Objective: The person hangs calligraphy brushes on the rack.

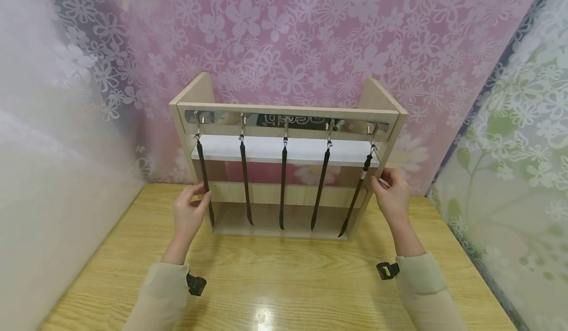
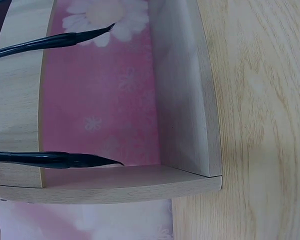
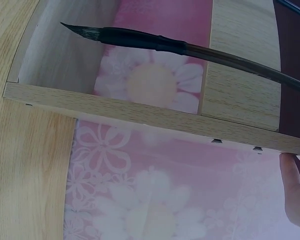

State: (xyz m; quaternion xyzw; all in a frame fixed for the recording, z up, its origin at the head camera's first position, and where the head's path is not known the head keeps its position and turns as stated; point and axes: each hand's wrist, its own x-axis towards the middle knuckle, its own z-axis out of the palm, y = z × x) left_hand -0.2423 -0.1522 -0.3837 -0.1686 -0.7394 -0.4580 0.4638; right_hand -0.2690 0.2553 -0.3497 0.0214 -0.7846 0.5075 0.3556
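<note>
A pale wooden rack (image 1: 284,195) stands upright on the table, and several dark calligraphy brushes (image 1: 283,188) hang tips down from the hooks along its top. My left hand (image 1: 188,210) grips the rack's left side panel, thumb in front, close beside the leftmost brush (image 2: 55,159). Whether the thumb touches that brush, I cannot tell. On the other side, my right hand (image 1: 394,195) pinches the right side panel (image 3: 140,112), with fingers along its outer face. The rightmost brush (image 3: 140,40) has a brown handle and hangs just inside that panel.
A shiny metal hook strip (image 1: 235,119) runs across the rack's top, above a white shelf (image 1: 266,149). The wood-grain table (image 1: 284,276) extends in front. Flowered pink cloth (image 1: 288,40) covers the back, with pale curtains at both sides.
</note>
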